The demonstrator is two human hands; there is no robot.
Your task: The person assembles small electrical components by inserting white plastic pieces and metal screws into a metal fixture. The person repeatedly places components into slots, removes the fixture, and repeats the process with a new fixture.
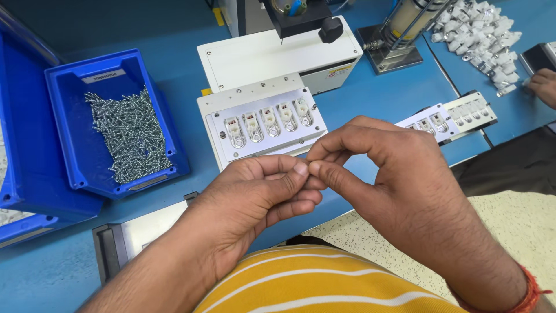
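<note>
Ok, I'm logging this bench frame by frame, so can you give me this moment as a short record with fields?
left hand: fingertips pinched against the right's; anything held is too small to see
right hand: pinched likewise, above the fixture's front edge
fixture plate: five white parts seated in a row
blue bin: pile of small screws
second fixture: to the right, near another person's hand
loose white parts: heaped at top right
</note>
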